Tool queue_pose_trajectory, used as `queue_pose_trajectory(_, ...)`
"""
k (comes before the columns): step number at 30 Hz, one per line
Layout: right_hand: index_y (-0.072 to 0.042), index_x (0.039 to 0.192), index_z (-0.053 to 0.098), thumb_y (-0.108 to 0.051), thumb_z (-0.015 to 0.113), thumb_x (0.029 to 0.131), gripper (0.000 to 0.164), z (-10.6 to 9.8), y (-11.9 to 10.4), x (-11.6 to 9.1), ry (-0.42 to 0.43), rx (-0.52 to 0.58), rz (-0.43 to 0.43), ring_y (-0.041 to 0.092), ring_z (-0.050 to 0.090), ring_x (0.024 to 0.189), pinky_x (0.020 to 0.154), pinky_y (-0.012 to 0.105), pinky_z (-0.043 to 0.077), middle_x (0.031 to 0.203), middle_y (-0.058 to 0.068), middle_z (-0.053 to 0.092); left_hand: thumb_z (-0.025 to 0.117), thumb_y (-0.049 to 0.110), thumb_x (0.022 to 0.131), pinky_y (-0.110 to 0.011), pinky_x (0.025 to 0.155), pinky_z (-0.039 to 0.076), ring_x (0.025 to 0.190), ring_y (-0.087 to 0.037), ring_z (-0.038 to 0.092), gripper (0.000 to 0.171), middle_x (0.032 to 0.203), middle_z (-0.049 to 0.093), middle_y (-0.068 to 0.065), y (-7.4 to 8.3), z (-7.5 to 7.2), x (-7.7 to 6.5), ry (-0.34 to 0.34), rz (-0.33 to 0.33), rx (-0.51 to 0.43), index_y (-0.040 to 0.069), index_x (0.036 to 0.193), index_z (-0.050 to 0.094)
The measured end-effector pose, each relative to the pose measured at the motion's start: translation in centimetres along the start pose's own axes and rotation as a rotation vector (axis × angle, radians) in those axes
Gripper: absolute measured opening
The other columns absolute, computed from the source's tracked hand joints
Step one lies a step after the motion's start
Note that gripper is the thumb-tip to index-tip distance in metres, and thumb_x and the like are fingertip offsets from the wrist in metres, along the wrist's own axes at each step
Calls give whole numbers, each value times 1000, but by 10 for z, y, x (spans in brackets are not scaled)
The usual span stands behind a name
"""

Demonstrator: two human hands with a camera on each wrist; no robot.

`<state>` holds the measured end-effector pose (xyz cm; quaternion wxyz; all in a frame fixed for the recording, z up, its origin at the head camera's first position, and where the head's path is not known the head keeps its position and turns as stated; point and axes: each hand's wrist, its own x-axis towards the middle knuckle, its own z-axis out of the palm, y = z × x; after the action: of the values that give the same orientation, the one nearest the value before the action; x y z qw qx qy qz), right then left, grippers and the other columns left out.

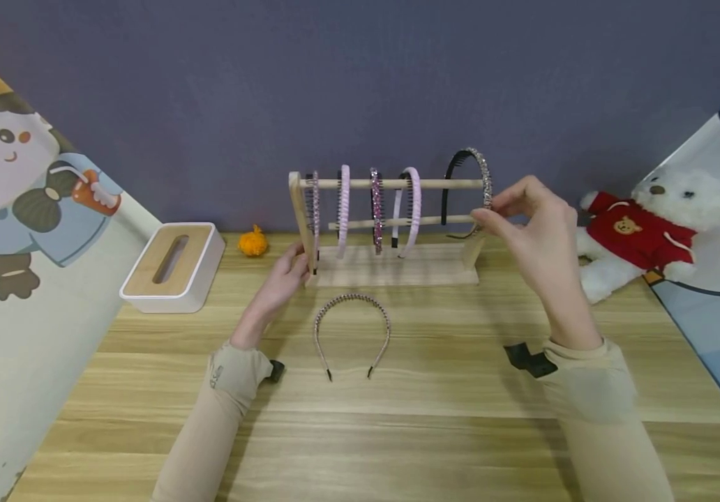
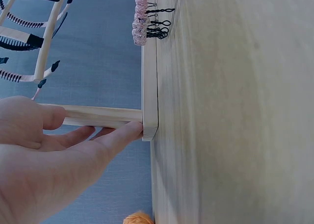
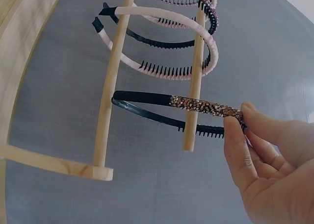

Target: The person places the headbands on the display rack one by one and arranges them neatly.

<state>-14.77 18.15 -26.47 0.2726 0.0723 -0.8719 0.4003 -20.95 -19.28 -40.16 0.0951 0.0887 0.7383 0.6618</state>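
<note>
A wooden headband rack [image 1: 391,265] stands on the table with several headbands hung over its two rods. My right hand [image 1: 542,237] pinches a glittery black headband [image 3: 196,105] between thumb and fingers at the rack's right end. That headband loops around the rods, its sparkling face toward the fingertips. At the other end my left hand [image 1: 286,272] grips the rack's left upright [image 2: 98,115], low near the base, thumb on one side and fingers on the other. A beaded thin headband [image 1: 352,296] lies flat on the table before the rack.
Left of the rack are a small orange ornament [image 1: 252,242] and a white tissue box [image 1: 206,275] with a wooden lid. A white teddy bear [image 1: 642,223] in a red sweater sits at the right. A dark grey wall [image 1: 360,84] rises behind the rack.
</note>
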Motion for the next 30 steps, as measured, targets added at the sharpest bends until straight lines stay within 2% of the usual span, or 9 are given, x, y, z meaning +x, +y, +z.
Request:
queue_pose_trajectory(11, 3, 105, 69, -19, 86, 94, 29, 11, -5, 6, -6, 16, -45, -7, 59, 80, 79, 21, 43, 94, 16, 76, 30, 14, 119, -49, 125, 34, 147, -43, 42, 52, 157, 39, -34, 0, -2, 0, 3, -3, 29, -10, 164, 22)
queue_pose_trajectory(17, 3, 105, 69, -18, 86, 94, 29, 16, -7, 10, -15, 22, -49, -6, 58, 80, 81, 22, 43, 94, 16, 76, 30, 15, 119, -49, 125, 35, 146, -43, 43, 52, 156, 40, -34, -1, -2, 0, 6, -2, 55, -10, 164, 23)
queue_pose_trajectory(20, 3, 104, 68, -18, 85, 94, 29, 19, -8, 12, -24, 15, -47, -1, 59, 80, 88, 29, 47, 94, 16, 76, 30, 15, 119, -50, 125, 35, 146, -44, 43, 52, 156, 40, -34, -2, -2, 0, 3, 0, 51, -9, 164, 22)
queue_pose_trajectory(24, 3, 104, 67, -17, 85, 94, 29, 22, -9, 15, -35, 17, -45, 9, 63, 81, 99, 47, 52, 94, 17, 76, 31, 15, 119, -51, 125, 34, 146, -44, 42, 52, 157, 40, -33, -1, -2, 0, 1, 0, 27, -9, 165, 22)
queue_pose_trajectory(26, 3, 104, 67, -16, 85, 94, 28, 24, -8, 15, -39, 26, -47, 8, 63, 80, 102, 52, 52, 95, 18, 76, 31, 15, 119, -52, 125, 33, 146, -45, 41, 53, 157, 39, -34, -1, -2, 0, 0, 2, 14, -9, 165, 21)
queue_pose_trajectory(28, 4, 103, 67, -16, 85, 94, 28, 26, -7, 15, -43, 33, -50, 3, 62, 78, 100, 51, 52, 94, 17, 76, 30, 14, 119, -52, 126, 32, 147, -45, 40, 53, 158, 38, -34, -2, -2, 0, -2, 2, 7, -9, 165, 20)
queue_pose_trajectory(30, 3, 103, 67, -16, 85, 95, 28, 28, -6, 15, -49, 30, -47, 1, 62, 77, 96, 45, 53, 95, 16, 77, 30, 14, 119, -52, 126, 32, 147, -45, 40, 53, 158, 37, -34, -2, -2, 0, -1, 3, 4, -10, 165, 19)
